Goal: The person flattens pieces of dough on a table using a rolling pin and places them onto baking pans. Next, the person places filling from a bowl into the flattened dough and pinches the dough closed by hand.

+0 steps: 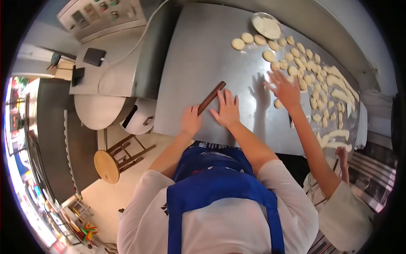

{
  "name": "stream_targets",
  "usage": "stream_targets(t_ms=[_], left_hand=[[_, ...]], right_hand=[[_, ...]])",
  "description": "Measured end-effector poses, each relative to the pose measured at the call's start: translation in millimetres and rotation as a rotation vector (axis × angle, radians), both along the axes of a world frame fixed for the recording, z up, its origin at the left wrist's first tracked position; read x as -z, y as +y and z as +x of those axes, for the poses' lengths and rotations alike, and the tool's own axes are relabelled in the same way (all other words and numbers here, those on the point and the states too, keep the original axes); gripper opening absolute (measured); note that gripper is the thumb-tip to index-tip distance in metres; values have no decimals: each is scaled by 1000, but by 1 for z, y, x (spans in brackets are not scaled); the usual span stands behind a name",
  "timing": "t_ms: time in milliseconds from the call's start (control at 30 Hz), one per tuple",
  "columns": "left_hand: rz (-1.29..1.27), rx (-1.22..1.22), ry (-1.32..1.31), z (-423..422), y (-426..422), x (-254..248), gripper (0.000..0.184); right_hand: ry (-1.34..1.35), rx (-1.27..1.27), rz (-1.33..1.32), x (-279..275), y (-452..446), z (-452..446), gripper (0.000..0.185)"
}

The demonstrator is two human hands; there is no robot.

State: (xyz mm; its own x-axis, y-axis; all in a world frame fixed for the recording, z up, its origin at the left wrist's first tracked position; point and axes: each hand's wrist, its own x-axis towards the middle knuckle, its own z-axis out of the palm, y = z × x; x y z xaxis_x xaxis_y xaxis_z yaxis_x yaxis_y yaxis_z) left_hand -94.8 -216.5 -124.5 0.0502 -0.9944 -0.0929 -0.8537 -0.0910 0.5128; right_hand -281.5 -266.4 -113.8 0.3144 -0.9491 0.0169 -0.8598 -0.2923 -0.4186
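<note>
A dark brown rolling pin (pixel 210 99) lies slanted on the metal table in front of me. My left hand (pixel 191 120) is closed round its near end. Just right of the pin, my right hand (pixel 229 109) rests on the table with fingers spread and nothing visible in it; its index fingertip is close to the pin's side. Several round dough pieces (pixel 269 56) sit on the table farther right, away from both my hands.
A co-worker's hand (pixel 284 88) reaches over the dough pieces; their other hand (pixel 342 155) is near the dough strips (pixel 336 134). A bowl of flour (pixel 267 26) stands at the back. A wooden stool (pixel 107 166) is on the floor at left.
</note>
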Motion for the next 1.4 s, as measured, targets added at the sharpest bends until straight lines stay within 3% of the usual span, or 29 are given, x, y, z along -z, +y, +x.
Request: stream_targets(t_ms=[133, 200, 233, 267, 300, 400, 500, 600, 633, 667, 767, 867, 1000, 1100, 1133, 1233, 1367, 1400], left_hand=[[35, 188, 62, -15, -12, -27, 45], [179, 416, 94, -34, -7, -56, 53], [200, 422, 101, -40, 1, -45, 53], [40, 454, 11, -41, 9, -30, 57], [-132, 479, -80, -44, 10, -28, 61], [-107, 508, -104, -45, -13, -22, 68], [-214, 421, -265, -46, -68, -7, 68], [-308, 348, -173, -46, -97, -6, 69], [-302, 354, -172, -44, -83, -4, 69], [-258, 443, -204, -40, -62, -4, 68], [-97, 656, -128, -26, 13, -15, 66], [-64, 625, -25, -22, 1, 0, 64], [-228, 399, -241, -44, -99, -19, 56], [-235, 570, -142, -61, -82, 30, 46], [-239, 579, -141, -73, -74, 18, 46], [203, 282, 136, -88, -52, -21, 35], [300, 428, -41, -89, -50, -26, 41], [299, 399, 214, -88, -37, -16, 39]], right_hand=[[-138, 6, -179, 10, 3, -9, 62], [-17, 103, -321, 4, 27, -39, 40], [-10, 195, -304, 1, 43, -57, 32], [-6, 286, -287, 0, 59, -71, 24], [-5, 286, -276, 2, 68, -79, 24], [102, 300, -92, 13, 56, -88, 23], [84, 315, -225, -5, -20, -78, 26], [9, 288, -345, -2, -36, -80, 30], [-56, 249, -417, 5, -31, -84, 32], [3, 233, -262, 9, -4, -87, 39], [10, 107, -249, 6, 76, -97, 47], [68, 52, -143, -2, 64, -99, 51], [86, 137, -271, -4, -48, -84, 49], [44, 142, -286, 3, -31, -88, 51], [78, 85, -211, 4, -7, -91, 52], [-4, 21, -147, -12, 61, -96, 57], [-34, 80, -143, 0, 99, -103, 48], [-67, 118, -83, -4, 100, -104, 41]])
